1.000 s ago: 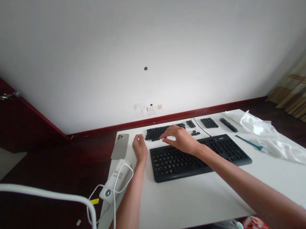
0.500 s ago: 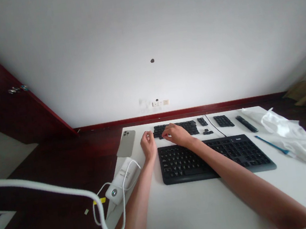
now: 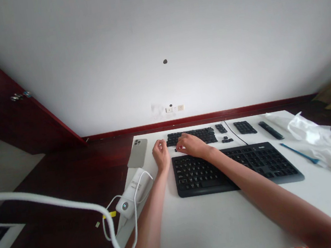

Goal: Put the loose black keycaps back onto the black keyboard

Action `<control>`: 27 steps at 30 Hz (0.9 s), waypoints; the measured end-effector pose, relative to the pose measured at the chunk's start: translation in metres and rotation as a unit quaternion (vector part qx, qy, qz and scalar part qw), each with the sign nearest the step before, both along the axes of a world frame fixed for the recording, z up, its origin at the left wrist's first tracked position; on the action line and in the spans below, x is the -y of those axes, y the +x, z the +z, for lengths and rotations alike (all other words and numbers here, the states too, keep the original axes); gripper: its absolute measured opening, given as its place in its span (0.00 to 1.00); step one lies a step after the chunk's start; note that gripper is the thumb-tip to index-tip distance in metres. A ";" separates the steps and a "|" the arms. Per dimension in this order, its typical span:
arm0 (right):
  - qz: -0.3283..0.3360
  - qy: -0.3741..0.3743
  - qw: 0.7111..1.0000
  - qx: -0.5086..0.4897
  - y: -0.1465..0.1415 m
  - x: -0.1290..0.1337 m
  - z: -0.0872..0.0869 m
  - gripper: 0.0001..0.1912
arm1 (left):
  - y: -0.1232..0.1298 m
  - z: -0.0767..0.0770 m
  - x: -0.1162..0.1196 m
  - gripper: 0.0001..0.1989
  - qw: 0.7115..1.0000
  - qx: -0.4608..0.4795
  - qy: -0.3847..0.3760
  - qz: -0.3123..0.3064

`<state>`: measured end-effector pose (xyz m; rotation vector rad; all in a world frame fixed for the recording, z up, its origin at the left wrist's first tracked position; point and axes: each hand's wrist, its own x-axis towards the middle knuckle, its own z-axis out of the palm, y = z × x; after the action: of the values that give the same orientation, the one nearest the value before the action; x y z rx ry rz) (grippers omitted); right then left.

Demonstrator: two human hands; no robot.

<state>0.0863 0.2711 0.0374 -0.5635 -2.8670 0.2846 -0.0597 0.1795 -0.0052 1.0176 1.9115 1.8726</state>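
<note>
As I watch through the head camera, the only view I have, the person's forearms reach up a white table [image 3: 228,229] toward a black keyboard [image 3: 235,167]. The left hand [image 3: 161,154] sits just left of the keyboard's top corner, its fingers loosely curled; I see nothing in it, but its palm is hidden, so I cannot confirm that it is empty. The right hand [image 3: 191,145] lies over the keyboard's upper left edge, its fingertips [image 3: 178,148] dipped at the near edge of the black keycaps [image 3: 191,137], which lie in rows beyond the keyboard. Those fingers look bent as if pinching, yet I cannot tell whether they grasp a keycap.

Each keycap should be light, stiff and smooth, so I'd judge a fingertip pinch on its side walls safer than a grab across its top. More keycaps lie in small groups [image 3: 245,127] to the right. Farther along are a slim black bar [image 3: 271,130], a blue stick [image 3: 300,153] and a crumpled clear plastic bag [image 3: 314,141]. On the left lie a phone [image 3: 137,153] and a white charger [image 3: 133,193] with a white cable [image 3: 41,199].
</note>
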 end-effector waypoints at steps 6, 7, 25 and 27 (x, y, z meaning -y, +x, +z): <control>0.028 -0.041 0.998 -0.025 0.001 0.002 0.004 0.08 | -0.001 0.000 -0.001 0.16 1.000 0.005 -0.008 -0.002; 0.026 -0.043 0.999 -0.020 0.001 0.002 0.003 0.08 | -0.001 0.000 -0.001 0.16 1.000 0.003 -0.007 0.000; 0.014 -0.119 0.992 -0.035 0.013 0.017 0.030 0.15 | -0.001 -0.002 0.000 0.18 1.000 -0.008 0.002 -0.009; 0.036 -0.179 0.983 -0.021 0.022 0.026 0.041 0.14 | 0.000 -0.001 0.001 0.19 1.000 -0.014 0.001 -0.009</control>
<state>0.1083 0.2447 0.0779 -0.5043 -2.8116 0.8250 -0.0593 0.1787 -0.0063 1.0644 1.9101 1.8590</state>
